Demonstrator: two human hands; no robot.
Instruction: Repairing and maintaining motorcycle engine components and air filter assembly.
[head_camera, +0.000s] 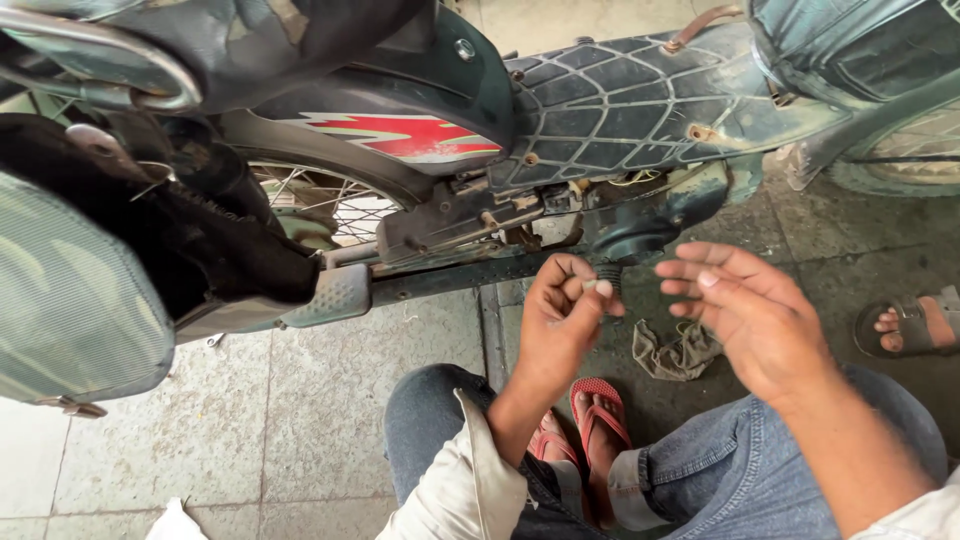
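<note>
I crouch beside a dark green motorcycle (600, 110) with its side panel off. My left hand (560, 320) is closed around a small pale part (590, 285), pinched between thumb and fingers just below the bike's exposed frame (470, 225). A short black ribbed stub (609, 276) hangs from the frame right beside that hand. My right hand (745, 310) hovers to the right, fingers spread and slightly curled, holding nothing.
A crumpled grey rag (680, 350) lies on the paved floor below my hands. My feet in red sandals (600, 420) are underneath. Another person's sandalled foot (915, 325) is at the right edge. A footpeg (335, 295) and spoked wheel (330, 205) are to the left.
</note>
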